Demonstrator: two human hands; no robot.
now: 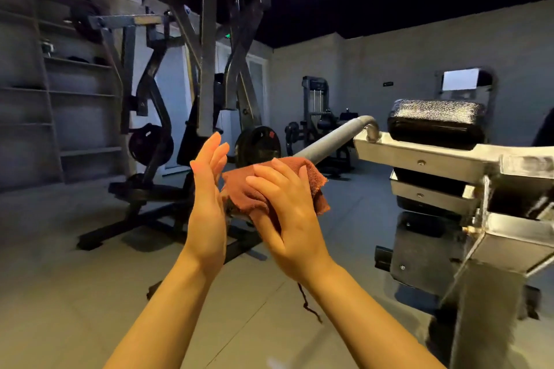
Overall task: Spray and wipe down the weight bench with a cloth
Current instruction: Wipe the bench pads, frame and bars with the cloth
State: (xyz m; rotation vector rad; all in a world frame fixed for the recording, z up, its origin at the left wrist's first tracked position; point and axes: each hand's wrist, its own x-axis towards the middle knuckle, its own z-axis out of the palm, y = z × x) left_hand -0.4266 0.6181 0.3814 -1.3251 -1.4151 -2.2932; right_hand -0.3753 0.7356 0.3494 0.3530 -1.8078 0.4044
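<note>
Currently the wiping step is in hand, though on a part of the machine rather than a pad. The right hand lies over a rust-brown cloth, fingers curled around it, and presses it onto the lower end of a grey tube handle. The left hand stands edge-up just beside the cloth, fingers straight and together, gripping nothing; its palm faces the cloth and appears to touch its left edge.

No spray bottle is in view. Whether the spraying is done: cannot tell.

The black pad of the bench sits to the right, above a pale metal frame; its top shows a speckled sheen, possibly wet, not certain. A dark thread hangs below the right wrist.

Judgement, next move: slide the cloth up the tube toward its bend, or lift off and carry it right to the pad.

Edges: the frame has square corners and bolt heads near the tube's bend; knuckles could catch there.

Open room: bare floor lies below and to the left. A plate-loaded machine stands behind, well apart from the hands.
</note>
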